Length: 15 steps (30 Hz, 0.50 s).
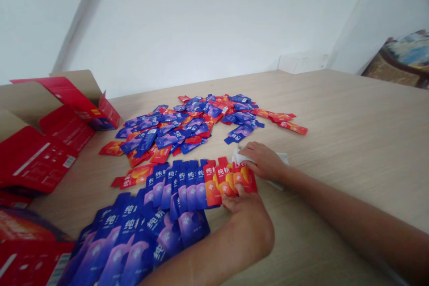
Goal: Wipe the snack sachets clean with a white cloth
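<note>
My left hand (250, 219) rests on the wooden table (351, 143) with its fingers curled onto the right end of a fanned row of blue and orange sachets (201, 183). My right hand (263, 160) lies just beyond that row, fingers closed over a white cloth or tissue (283, 158) and touching the last orange sachets. A loose heap of blue and red sachets (194, 123) lies farther back. Another overlapping stack of blue sachets (134, 241) sits at the near left.
Open red cardboard boxes (50, 129) stand at the left edge, more red packaging (23, 254) at the near left corner. A white wall runs behind the table. A dark patterned object (402, 58) sits at the far right.
</note>
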### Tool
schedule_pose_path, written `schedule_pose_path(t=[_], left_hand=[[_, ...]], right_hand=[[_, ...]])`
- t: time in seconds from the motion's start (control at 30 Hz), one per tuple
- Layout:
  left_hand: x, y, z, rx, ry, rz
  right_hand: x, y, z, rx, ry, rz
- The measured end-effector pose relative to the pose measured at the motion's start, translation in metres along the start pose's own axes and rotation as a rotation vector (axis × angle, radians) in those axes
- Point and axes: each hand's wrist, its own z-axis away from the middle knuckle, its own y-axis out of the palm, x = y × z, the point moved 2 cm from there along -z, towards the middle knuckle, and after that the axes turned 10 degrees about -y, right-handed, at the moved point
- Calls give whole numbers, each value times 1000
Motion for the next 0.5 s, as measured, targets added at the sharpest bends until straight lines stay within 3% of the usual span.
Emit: schedule_pose_path(t=[0.17,0.37,0.5], left_hand=[[1,-4,2,-40,-8,83],[-1,-3,-1,8,-50,129],[-2,-3,-4,38,-30,122]], right_hand=[[14,5,8,35,-162,-87],[-4,12,0,24,-57,-15],[4,3,4,-13,-88,-32]])
